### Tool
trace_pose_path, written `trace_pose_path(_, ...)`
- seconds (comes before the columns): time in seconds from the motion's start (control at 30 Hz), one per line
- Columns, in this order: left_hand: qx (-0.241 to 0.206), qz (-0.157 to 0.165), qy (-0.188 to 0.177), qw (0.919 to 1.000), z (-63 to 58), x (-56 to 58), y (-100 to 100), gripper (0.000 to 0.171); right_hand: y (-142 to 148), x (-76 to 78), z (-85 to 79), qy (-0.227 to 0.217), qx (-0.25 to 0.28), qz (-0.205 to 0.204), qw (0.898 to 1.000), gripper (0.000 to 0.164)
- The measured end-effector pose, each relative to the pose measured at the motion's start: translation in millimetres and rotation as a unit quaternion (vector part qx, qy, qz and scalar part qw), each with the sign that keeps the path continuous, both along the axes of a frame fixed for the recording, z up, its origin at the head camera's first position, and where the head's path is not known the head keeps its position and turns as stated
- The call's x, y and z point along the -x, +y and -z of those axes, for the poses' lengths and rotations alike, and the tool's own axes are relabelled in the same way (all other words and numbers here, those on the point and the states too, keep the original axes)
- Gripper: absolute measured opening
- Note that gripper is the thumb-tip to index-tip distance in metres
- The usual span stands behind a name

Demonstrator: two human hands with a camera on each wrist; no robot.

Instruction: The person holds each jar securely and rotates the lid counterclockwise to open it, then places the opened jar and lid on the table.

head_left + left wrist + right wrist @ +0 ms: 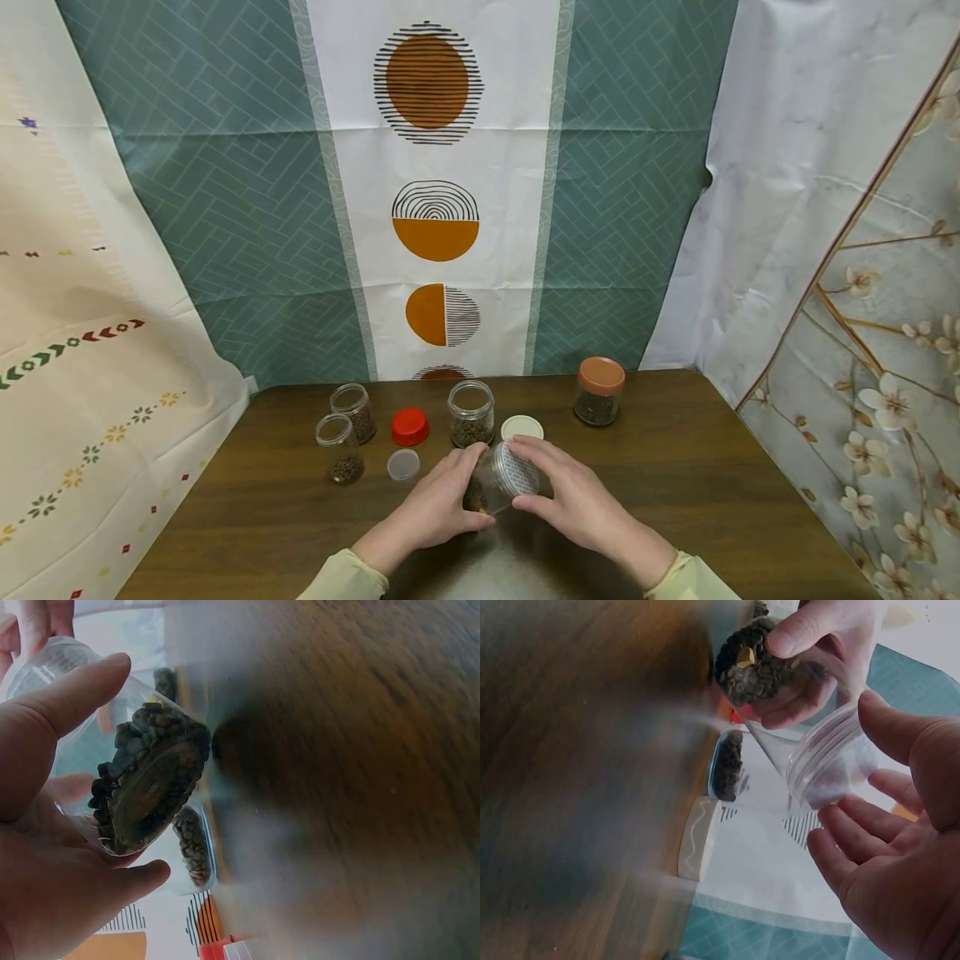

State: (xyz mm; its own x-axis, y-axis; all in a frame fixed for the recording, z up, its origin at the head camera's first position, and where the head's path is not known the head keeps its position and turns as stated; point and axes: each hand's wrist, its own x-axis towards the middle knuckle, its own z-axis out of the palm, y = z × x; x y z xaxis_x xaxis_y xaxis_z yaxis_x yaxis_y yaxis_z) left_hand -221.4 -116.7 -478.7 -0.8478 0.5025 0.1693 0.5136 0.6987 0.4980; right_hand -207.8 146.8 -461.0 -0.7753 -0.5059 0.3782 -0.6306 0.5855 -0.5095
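A clear jar [480,493] with dark pebble-like pieces in its bottom is tilted, its mouth toward my right hand. My left hand [442,500] grips its body, thumb on the near side and fingers round the far side. On the mouth is a clear, silvery-patterned lid [517,468] with a ridged rim. My right hand [573,500] holds this lid by the edge, between thumb and fingertips. In the right wrist view a yellowish piece [746,657] shows among the dark ones. The jar's base is close over the wooden table [337,787].
An uncapped jar [472,414] and a cream lid [522,427] stand just beyond my hands. Leftward are two more uncapped jars, a front one [341,450] and a rear one [354,412], a red lid [409,427] and a translucent disc [403,465]. A copper-lidded jar [599,392] stands back right.
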Motion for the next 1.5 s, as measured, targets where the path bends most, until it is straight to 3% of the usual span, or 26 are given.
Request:
trace_pose_path(0.33,-0.002,0.001,0.0,1.0,0.2,0.4,-0.3,0.102,0.8,3.1,-0.7,-0.021,0.003,-0.015,1.0,0.074)
trace_pose_path(0.73,0.001,-0.003,0.008,1.0,1.0,2.3,-0.7,0.101,0.8,3.7,0.6,-0.008,-0.006,-0.021,1.0,0.074)
trace_pose_path(1.07,-0.032,0.028,0.033,0.9986,11.8,7.7,-7.8,0.098,1.5,3.4,-0.6,-0.009,-0.017,-0.026,0.999,0.076)
trace_pose_path(1.17,-0.026,0.019,0.022,0.9992,11.5,8.4,-6.9,0.098,1.8,3.5,-1.2,-0.009,-0.012,-0.028,1.0,0.075)
trace_pose_path(1.23,-0.018,0.005,0.002,0.9998,5.1,5.1,-4.0,0.099,1.4,3.5,-0.9,-0.016,-0.002,-0.028,0.999,0.072)
trace_pose_path(1.5,0.0,-0.006,-0.003,1.0,1.8,3.0,-1.4,0.1,-2.6,1.0,3.2,-0.031,0.01,-0.015,0.999,0.063)
